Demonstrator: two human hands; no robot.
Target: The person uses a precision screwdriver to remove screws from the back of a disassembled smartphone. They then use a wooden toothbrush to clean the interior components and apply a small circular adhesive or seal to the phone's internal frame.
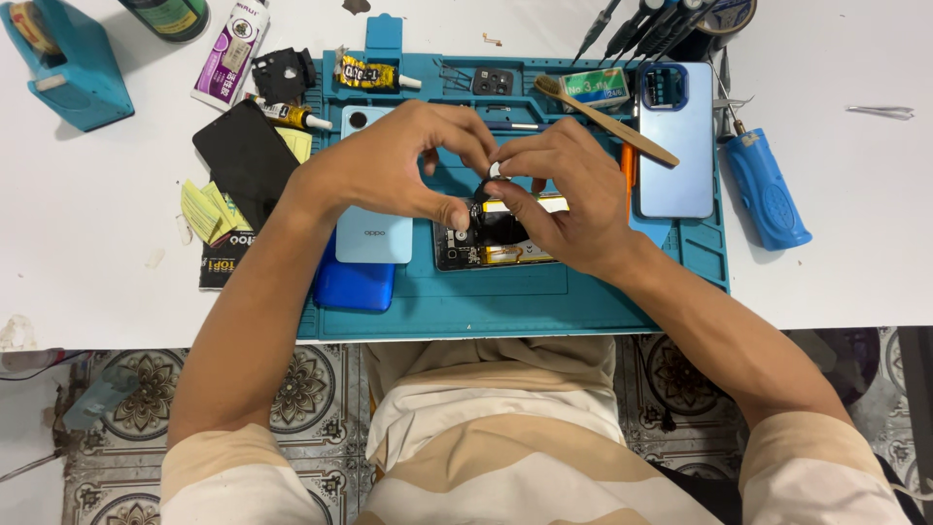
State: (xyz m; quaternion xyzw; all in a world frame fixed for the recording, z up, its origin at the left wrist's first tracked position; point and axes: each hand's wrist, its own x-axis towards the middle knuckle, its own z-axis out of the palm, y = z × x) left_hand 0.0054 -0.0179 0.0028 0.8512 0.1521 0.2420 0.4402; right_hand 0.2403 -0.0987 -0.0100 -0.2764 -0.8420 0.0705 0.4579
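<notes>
Colours on the repair table

The work mat (544,306) is teal on a white table (836,272). At 9 o'clock of the opened phone (496,243), black and yellow inside, lie a pale blue back cover (374,238) and a deep blue case (355,287). At 2 o'clock is a light blue phone (675,146). The floor tiles (136,399) show a grey flower pattern; the shirt (486,447) has beige and cream stripes.
</notes>
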